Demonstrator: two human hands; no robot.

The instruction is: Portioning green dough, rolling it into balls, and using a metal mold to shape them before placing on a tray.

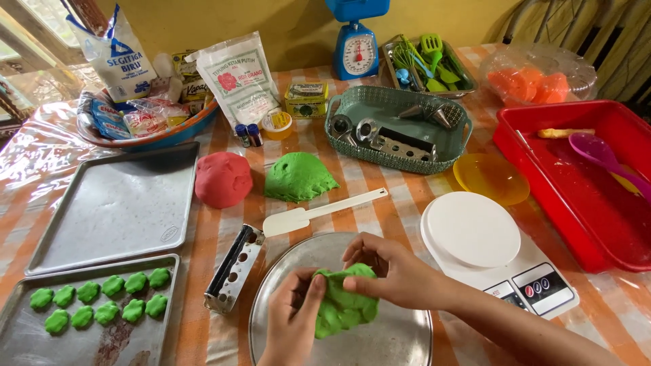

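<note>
Green dough [344,306] sits pinched between both hands over a round metal plate [400,339], the landmark for all else here; the left hand [293,318] comes up from the near edge with thumb and fingers closed on the lump's left side; the right hand [393,271] reaches in from the right, fingers curled shut over its top, so the lump is held just above the plate's middle.

Left of the plate a baking tray [20,339] holds ten small green pressed pieces [102,301] in two rows; beyond that, a second tray [115,203] lies bare; beyond the plate, a teal basket [339,146] holds metal nozzles and cutters [386,132]; further back a metal tin [461,85] holds green and blue utensils [427,61]; right of the plate a red tub [590,224] holds a purple spoon [600,152] and a small orange piece; a clear lidded bowl [576,64] behind it holds orange shapes [529,85].

Far back-left of the plate, a blue-rimmed dish [156,141] carries packets; a white bag with blue print [112,57] stands in it; a white bag with a red flower mark [237,78] leans beside; a small green and yellow tin [306,99] sits right of that.
</note>
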